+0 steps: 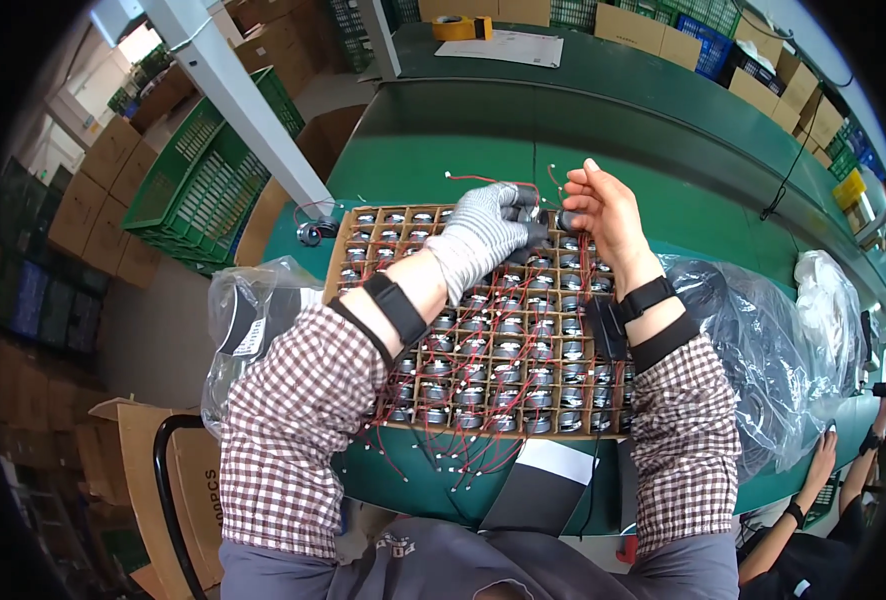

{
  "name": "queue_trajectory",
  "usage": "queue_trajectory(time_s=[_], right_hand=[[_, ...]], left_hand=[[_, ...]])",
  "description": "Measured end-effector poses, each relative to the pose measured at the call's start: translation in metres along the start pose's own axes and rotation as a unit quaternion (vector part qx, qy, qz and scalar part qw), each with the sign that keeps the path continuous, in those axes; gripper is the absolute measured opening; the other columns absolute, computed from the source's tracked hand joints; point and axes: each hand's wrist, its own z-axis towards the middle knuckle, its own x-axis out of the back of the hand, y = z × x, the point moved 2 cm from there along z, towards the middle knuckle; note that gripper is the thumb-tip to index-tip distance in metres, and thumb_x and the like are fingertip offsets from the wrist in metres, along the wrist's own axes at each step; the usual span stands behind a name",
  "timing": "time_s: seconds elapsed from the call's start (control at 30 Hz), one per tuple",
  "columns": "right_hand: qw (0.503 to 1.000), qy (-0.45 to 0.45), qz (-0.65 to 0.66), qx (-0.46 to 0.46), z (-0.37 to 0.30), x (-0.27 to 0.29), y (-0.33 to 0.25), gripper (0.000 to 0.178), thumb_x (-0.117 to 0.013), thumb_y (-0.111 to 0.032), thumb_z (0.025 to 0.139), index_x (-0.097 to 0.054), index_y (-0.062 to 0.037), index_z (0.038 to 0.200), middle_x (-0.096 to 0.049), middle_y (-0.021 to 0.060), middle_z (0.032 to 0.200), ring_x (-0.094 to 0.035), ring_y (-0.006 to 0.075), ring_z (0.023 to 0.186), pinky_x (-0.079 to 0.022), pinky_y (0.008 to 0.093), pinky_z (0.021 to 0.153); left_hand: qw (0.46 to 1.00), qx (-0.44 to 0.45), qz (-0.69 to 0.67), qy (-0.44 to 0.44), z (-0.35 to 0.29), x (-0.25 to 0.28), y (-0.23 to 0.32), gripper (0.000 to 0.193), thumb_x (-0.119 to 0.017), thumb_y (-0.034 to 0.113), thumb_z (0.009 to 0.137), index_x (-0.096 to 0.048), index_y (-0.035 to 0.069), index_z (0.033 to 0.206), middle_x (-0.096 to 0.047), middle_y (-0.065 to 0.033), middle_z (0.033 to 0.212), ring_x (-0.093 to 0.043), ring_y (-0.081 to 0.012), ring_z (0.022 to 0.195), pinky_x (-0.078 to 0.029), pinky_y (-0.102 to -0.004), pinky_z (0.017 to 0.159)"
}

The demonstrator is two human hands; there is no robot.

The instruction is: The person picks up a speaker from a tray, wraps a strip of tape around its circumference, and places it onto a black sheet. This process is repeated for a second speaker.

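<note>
On the bench a shallow cardboard box is split by dividers into many cells, most holding a small round black-and-silver speaker with thin red and black wires. My left hand, in a striped grey glove with dark fingertips, is closed over the box's far edge. A red wire runs from its fingers; the part they pinch is mostly hidden. My bare right hand is at the far right corner, index finger raised and other fingers curled against a small dark speaker. That speaker's wire rises beside it.
A loose speaker lies left of the box. Clear plastic bags with dark round parts stand at right, another bag at left. A grey post and green crate are at far left. A co-worker's arms show at lower right.
</note>
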Motion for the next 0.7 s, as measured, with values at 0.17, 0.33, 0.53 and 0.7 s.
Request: queue_trajectory(time_s=[0.17, 0.33, 0.53, 0.7], right_hand=[[0.958, -0.155, -0.223, 0.091, -0.049, -0.05, -0.03, 0.031, -0.064, -0.029, 0.081, -0.061, -0.0007, 0.093, -0.061, 0.0027, 0.082, -0.054, 0.0079, 0.067, -0.044, 0.021, 0.055], [0.931, -0.182, -0.302, 0.096, -0.082, -0.079, -0.028, 0.024, -0.069, -0.016, 0.077, -0.063, -0.0001, 0.094, -0.063, 0.0016, 0.079, -0.053, 0.0036, 0.063, -0.042, 0.0179, 0.054], [0.946, -0.243, -0.211, 0.031, -0.137, -0.108, -0.038, 0.021, -0.059, -0.019, 0.086, -0.061, -0.0017, 0.097, -0.062, 0.0018, 0.076, -0.052, 0.0046, 0.059, -0.042, 0.0176, 0.053], [0.963, -0.26, -0.072, -0.012, -0.18, -0.124, -0.03, 0.021, -0.05, -0.02, 0.091, -0.06, -0.0023, 0.094, -0.062, 0.0039, 0.074, -0.053, 0.0068, 0.058, -0.042, 0.0179, 0.051]], left_hand=[[0.976, -0.041, 0.214, 0.025, -0.047, 0.004, 0.016, 0.04, -0.071, 0.012, 0.071, -0.057, -0.002, 0.105, -0.064, -0.0084, 0.084, -0.061, -0.014, 0.074, -0.051, -0.0256, 0.063], [0.954, -0.11, 0.274, 0.055, -0.092, -0.001, 0.021, 0.042, -0.075, 0.021, 0.064, -0.058, 0.002, 0.097, -0.062, -0.01, 0.079, -0.06, -0.0197, 0.072, -0.05, -0.0303, 0.065], [0.944, -0.151, 0.272, 0.109, -0.157, -0.004, 0.018, 0.039, -0.075, 0.024, 0.062, -0.058, 0.003, 0.09, -0.06, -0.0129, 0.078, -0.06, -0.0257, 0.071, -0.049, -0.0344, 0.067], [0.937, -0.157, 0.282, 0.133, -0.205, -0.001, 0.006, 0.04, -0.075, 0.023, 0.061, -0.057, 0.002, 0.09, -0.06, -0.0119, 0.078, -0.06, -0.0241, 0.072, -0.049, -0.0334, 0.067]])
